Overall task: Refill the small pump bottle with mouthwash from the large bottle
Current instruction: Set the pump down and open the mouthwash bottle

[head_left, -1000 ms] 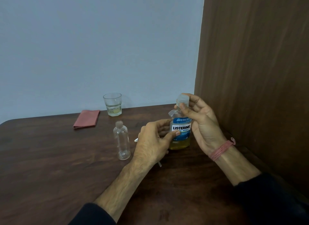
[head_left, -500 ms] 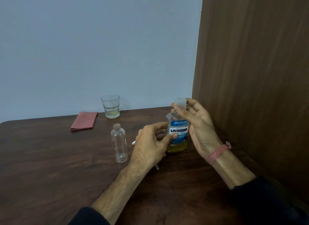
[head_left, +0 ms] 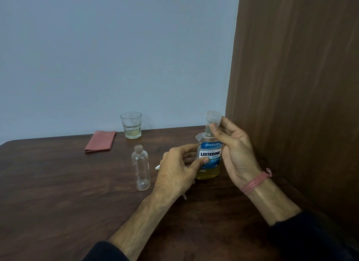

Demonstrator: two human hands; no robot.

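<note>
Large bottle [head_left: 209, 159] stands upright on the surface [head_left: 58, 192], right of frame centre, long axis vertical, amber liquid low in it. Left hand [head_left: 178, 171] wraps the label side, fingers [head_left: 203, 160] closed on the body, steadying it. Right hand [head_left: 236, 152] is at the top: thumb and forefinger pinch the clear cap [head_left: 214, 119], which sits just above the neck, looks lifted off or nearly off; can't tell if any thread is engaged.

Small pump bottle [head_left: 140, 167] is empty, upright, mouth open, no pump on it, standing just left of the left hand, apart from it. So the pour target lies left of the large bottle, nearer the left hand. A thin white piece [head_left: 157, 167], maybe the pump tube, pokes out from behind the left hand; mostly hidden.

Room: wooden panel [head_left: 291, 86] close on the right, tight for the right elbow. Open surface to the left and toward the bottom of frame. Glass [head_left: 131, 127] with a little liquid and a red cloth [head_left: 100, 141] sit further back, well apart from the pour path.

Next probably: set cap aside, tip large bottle leftward over the narrow mouth; spill risk is high.
</note>
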